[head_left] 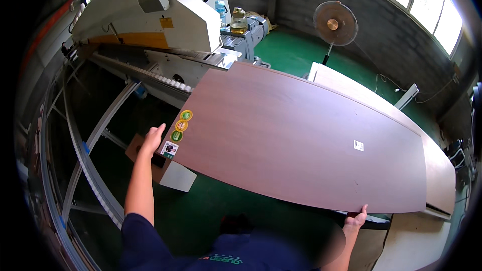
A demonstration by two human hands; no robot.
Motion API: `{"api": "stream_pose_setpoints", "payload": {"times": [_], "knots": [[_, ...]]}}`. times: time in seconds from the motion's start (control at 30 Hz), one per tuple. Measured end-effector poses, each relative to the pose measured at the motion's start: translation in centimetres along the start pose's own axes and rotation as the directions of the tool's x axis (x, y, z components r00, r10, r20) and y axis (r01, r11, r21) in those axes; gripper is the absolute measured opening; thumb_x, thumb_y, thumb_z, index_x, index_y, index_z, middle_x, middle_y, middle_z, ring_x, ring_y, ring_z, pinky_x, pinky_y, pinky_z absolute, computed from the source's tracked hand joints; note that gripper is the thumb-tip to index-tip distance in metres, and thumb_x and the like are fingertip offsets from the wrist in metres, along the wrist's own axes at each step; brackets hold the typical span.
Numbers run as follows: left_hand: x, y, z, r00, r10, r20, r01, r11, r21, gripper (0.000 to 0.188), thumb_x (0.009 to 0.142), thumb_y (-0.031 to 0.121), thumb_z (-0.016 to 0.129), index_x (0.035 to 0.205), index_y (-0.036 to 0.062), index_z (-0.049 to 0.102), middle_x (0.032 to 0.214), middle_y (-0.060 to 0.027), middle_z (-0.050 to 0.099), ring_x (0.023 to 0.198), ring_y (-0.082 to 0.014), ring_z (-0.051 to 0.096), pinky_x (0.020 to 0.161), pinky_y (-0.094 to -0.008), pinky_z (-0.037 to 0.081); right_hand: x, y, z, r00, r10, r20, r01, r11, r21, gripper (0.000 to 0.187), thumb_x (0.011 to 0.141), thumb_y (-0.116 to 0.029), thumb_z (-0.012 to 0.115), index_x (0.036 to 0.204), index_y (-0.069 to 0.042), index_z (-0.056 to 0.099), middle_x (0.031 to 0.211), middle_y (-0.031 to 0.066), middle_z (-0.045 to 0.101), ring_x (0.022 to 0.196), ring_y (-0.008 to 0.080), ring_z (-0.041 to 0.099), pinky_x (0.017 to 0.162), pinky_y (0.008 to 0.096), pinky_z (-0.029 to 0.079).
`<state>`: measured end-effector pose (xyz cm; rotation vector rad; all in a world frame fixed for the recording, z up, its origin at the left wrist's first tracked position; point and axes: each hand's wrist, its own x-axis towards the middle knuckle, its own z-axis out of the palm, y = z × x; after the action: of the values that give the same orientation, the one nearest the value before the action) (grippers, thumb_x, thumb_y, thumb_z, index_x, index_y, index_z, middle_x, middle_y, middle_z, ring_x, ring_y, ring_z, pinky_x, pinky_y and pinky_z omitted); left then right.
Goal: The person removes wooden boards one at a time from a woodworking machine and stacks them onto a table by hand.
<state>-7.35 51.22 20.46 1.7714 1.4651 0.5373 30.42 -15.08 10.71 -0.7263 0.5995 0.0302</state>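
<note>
1. Brown panel [281, 130] — large, flat, lying ahead of the person and between the reach of both hands; long axis running left to right, its right end slanting nearer the body.
2. Right hand [357, 217]: the nearer of the two, clamped on the panel's near long edge, toward the right end; a digit shows over the top face, the rest partly hidden beneath.
3. Left hand [153, 139]: well apart from the right, at the short left end, close to the near corner; thumb extended alongside the edge. Whether it grips cannot be told.
4. Surface: smooth, faintly grained, wood-look finish with a dull sheen; straight edges, bowed by the lens.
5. Stickers: three round yellow-and-green stickers [181, 125] in a row along the left end, one square sticker [169, 149] below them, a small white label [358, 145] toward the right.
6. Pale board [438, 163]: smooth and flat, extending past the panel's far and right sides.
7. Machine [196, 25]: white, angular metal housing, beyond the left end — roller track [160, 78] running beside it.
8. Floor [296, 45]: green, smooth; standing fan [335, 24] with round wire cage.
</note>
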Motion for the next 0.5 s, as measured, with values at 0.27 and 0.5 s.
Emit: {"api": "stream_pose_setpoints", "payload": {"times": [0.27, 0.5], "knots": [[4.9, 0.7, 10.8, 0.921, -0.044, 0.387, 0.068, 0.997, -0.046, 0.060, 0.091, 0.052, 0.052, 0.091, -0.0063, 0.065, 0.081, -0.0103, 0.059, 0.074, -0.0171, 0.056, 0.066, -0.0334, 0.044, -0.7, -3.4, -1.7, 0.960, -0.133, -0.246, 0.110, 0.988, -0.105, 0.048, 0.096, -0.031, 0.053, 0.127, 0.005, 0.051, 0.129, 0.0126, 0.055, 0.116, 0.0294, 0.053, 0.102, 0.0462, 0.040], [0.8, -2.0, 11.9, 0.993, 0.028, 0.113, -0.025, 0.999, -0.029, 0.064, 0.089, 0.058, 0.052, 0.071, -0.0024, 0.068, 0.062, -0.0036, 0.055, 0.056, -0.0126, 0.052, 0.052, -0.0297, 0.041, 1.4, -6.5, -3.9, 0.960, -0.191, -0.207, 0.198, 0.980, 0.011, 0.048, 0.099, -0.033, 0.047, 0.129, 0.005, 0.047, 0.132, 0.0154, 0.052, 0.120, 0.0298, 0.050, 0.104, 0.0442, 0.038]]}}
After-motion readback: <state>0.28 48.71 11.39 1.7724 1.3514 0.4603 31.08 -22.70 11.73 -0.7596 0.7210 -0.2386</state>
